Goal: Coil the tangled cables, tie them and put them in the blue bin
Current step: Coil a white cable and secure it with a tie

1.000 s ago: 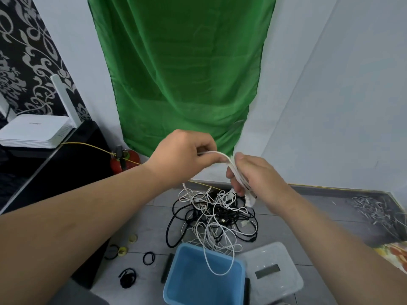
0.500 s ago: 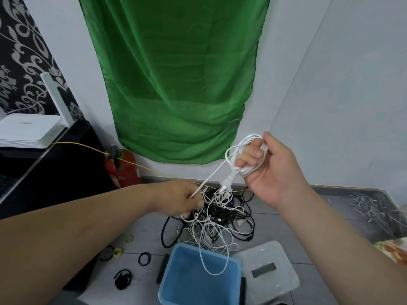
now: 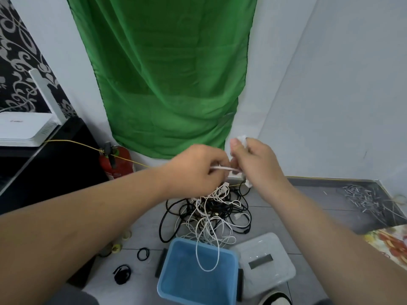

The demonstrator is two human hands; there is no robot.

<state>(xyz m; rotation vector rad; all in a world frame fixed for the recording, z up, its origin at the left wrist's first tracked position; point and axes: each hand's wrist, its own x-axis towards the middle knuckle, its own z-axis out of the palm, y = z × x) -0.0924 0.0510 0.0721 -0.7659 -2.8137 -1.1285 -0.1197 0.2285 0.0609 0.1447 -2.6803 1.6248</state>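
Observation:
My left hand [image 3: 196, 170] pinches a white cable [image 3: 222, 168] that runs across to my right hand [image 3: 257, 166]. The right hand grips a small bundle of that cable, with white loops showing above its thumb and below its palm. Both hands are raised in front of the green cloth, above a tangled heap of black and white cables [image 3: 211, 212] on the floor. One white loop hangs from the heap over the rim of the blue bin [image 3: 174, 280], which stands open below.
A clear plastic lid [image 3: 264, 260] lies right of the bin. Black hair ties [image 3: 143, 253] and tape rolls [image 3: 116, 247] lie on the floor to the left. A red fire extinguisher [image 3: 116, 164] and a black cabinet with a white router [image 3: 24, 128] stand left. Metal bits [image 3: 361, 199] are scattered right.
My left hand rose from the heap to meet the right hand, drawing the white cable up. The right hand turned and lowered slightly with its bundle.

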